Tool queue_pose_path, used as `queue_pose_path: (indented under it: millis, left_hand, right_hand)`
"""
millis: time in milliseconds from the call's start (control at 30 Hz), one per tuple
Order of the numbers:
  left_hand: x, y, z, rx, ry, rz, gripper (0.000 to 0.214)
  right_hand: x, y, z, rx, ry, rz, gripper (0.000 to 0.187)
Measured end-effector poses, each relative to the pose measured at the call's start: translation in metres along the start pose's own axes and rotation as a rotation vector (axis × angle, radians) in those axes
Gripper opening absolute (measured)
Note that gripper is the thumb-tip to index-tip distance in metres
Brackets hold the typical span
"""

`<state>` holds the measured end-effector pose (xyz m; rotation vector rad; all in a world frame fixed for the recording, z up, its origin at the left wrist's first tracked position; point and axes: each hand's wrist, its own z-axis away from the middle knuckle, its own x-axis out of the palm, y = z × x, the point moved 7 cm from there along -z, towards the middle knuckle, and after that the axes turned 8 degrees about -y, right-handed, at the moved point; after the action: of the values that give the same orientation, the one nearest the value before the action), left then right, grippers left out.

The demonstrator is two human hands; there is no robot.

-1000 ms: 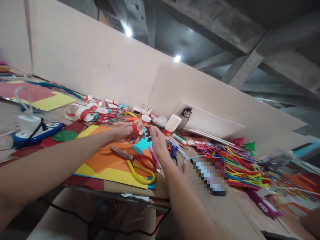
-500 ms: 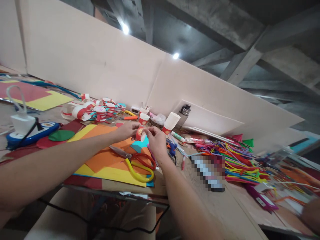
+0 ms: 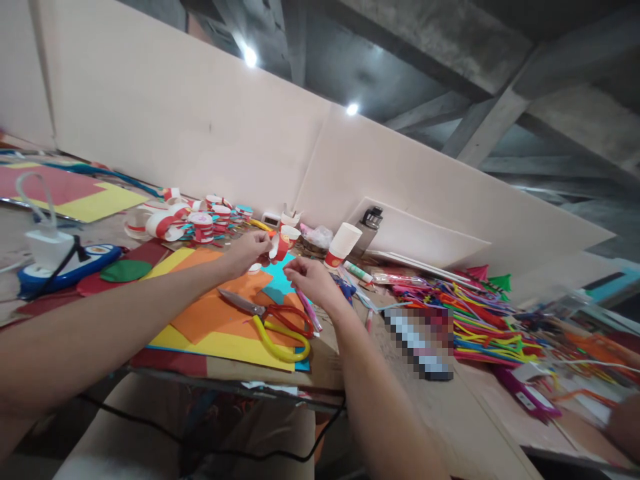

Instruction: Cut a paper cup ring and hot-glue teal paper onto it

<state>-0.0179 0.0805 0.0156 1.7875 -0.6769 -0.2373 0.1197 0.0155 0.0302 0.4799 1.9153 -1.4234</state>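
Observation:
A cut piece of red-and-white paper cup [image 3: 281, 249] is pinched in the fingers of my left hand [image 3: 250, 253], raised over the colored paper. My right hand [image 3: 309, 279] hovers just to its right, apart from it. Its thumb and fingers are drawn together, and whether anything small is between them I cannot tell. Below both hands lie large scissors [image 3: 265, 323] with yellow and red handles, on orange paper [image 3: 200, 303]. A cyan paper piece [image 3: 280, 279] lies between the hands. A small white oval [image 3: 254, 269] shows below my left hand.
Stacked paper cups [image 3: 343, 244] stand by a dark bottle [image 3: 367, 233]. Cut cup rings [image 3: 165, 223] lie at back left, near a blue-and-white power strip [image 3: 70, 267]. Pipe cleaners [image 3: 480, 320] pile up at right. Another person's hand [image 3: 625, 423] shows at far right.
My right hand has come off the cup piece and drawn slightly away. My left hand keeps hold of it and has moved slightly left and up. The white oval has come into view.

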Motion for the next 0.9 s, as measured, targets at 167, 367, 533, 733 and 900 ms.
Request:
queue_pose_path:
  millis: [167, 367, 533, 733, 900]
  left_hand:
    - [-0.024, 0.0, -0.002, -0.038, 0.167, -0.084, 0.023]
    - [-0.036, -0.003, -0.01, -0.042, 0.117, 0.027, 0.027]
    - [-0.056, 0.001, -0.016, 0.011, 0.161, 0.162, 0.028]
    - [-0.08, 0.003, -0.02, 0.012, 0.254, 0.322, 0.01]
    - [-0.088, 0.006, -0.017, 0.021, 0.311, 0.419, 0.005]
  right_hand:
    - [0.019, -0.012, 0.024, 0.004, -0.488, 0.222, 0.039]
    - [0.031, -0.026, 0.036, -0.014, -0.485, 0.426, 0.063]
    - [0.036, -0.027, 0.039, 0.011, -0.54, 0.513, 0.051]
    - [0.029, -0.026, 0.038, 0.047, -0.505, 0.478, 0.056]
    - [0.019, -0.029, 0.035, 0.016, -0.404, 0.412, 0.044]
